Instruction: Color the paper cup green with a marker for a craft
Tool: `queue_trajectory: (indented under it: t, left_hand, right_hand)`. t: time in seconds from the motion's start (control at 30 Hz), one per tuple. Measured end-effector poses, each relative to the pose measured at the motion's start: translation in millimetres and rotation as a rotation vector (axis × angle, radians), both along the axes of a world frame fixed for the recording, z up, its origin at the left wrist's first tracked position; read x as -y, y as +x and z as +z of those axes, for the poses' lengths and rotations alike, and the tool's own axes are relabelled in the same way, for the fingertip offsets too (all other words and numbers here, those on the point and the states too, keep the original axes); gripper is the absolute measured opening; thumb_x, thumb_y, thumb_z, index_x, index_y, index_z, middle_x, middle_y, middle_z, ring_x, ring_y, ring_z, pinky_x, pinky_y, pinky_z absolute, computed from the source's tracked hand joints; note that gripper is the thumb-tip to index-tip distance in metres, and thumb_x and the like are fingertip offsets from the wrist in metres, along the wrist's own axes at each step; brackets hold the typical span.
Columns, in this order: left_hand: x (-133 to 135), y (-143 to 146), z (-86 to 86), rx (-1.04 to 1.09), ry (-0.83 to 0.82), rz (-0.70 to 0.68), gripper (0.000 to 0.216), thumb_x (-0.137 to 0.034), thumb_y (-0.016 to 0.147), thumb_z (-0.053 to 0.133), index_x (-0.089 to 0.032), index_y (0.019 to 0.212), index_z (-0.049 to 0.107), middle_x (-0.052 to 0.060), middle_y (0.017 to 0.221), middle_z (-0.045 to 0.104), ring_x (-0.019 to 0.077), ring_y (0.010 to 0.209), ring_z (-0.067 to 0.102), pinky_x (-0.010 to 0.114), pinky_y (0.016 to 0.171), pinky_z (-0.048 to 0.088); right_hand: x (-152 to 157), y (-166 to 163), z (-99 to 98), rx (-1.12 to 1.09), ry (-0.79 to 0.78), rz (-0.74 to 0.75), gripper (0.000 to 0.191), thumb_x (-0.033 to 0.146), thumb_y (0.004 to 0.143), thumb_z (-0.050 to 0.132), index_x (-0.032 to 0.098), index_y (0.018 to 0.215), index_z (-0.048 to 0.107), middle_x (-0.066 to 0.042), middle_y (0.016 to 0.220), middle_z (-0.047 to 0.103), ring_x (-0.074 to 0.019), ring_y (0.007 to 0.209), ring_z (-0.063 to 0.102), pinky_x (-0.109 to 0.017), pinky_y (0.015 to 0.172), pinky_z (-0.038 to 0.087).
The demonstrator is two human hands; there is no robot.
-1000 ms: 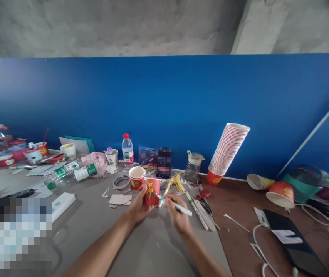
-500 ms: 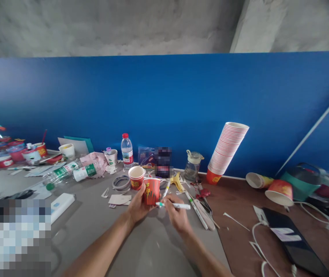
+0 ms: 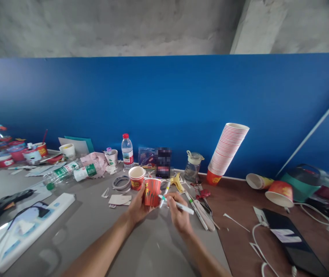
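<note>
My left hand (image 3: 139,204) is wrapped round a red paper cup (image 3: 152,193) with yellow print and dark green strokes on its side. Between the fingers of my right hand (image 3: 178,213) is a white marker (image 3: 183,208), its green end pointing at the cup's right side. Whether the tip touches the cup I cannot tell. Just behind the held cup stands another red paper cup (image 3: 137,181). A yellow banana peel (image 3: 177,182) and another white marker (image 3: 197,212) lie to the right.
A tall leaning stack of paper cups (image 3: 227,152) stands at the back right. Behind my hands are a water bottle (image 3: 127,152), a glass jar (image 3: 192,165) and a roll of tape (image 3: 121,184). A power strip (image 3: 34,227) lies left, a black phone-like slab (image 3: 294,240) right.
The marker's green end has moved slightly up and right, with my right hand. The held cup has turned a little, showing more green strokes and less yellow print.
</note>
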State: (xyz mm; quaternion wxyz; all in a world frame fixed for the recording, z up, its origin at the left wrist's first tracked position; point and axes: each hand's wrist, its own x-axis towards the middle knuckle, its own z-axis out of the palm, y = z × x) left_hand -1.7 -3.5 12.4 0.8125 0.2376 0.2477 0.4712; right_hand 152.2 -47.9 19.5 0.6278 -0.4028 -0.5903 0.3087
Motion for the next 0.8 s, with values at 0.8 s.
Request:
queue_trajectory:
  t: [0.8]
  left_hand:
    - [1.5, -0.1, -1.5, 0.063, 0.055, -0.028, 0.058, -0.062, 0.082, 0.044, -0.010, 0.102, 0.063, 0.013, 0.095, 0.070, 0.0222, 0.084, 0.065, 0.036, 0.076, 0.050]
  right_hand:
    - [-3.6, 2.4, -1.2, -0.120, -0.042, 0.044, 0.033, 0.045, 0.086, 0.052, 0.016, 0.092, 0.067, 0.001, 0.058, 0.053, -0.0119, 0.051, 0.046, -0.024, 0.050, 0.039]
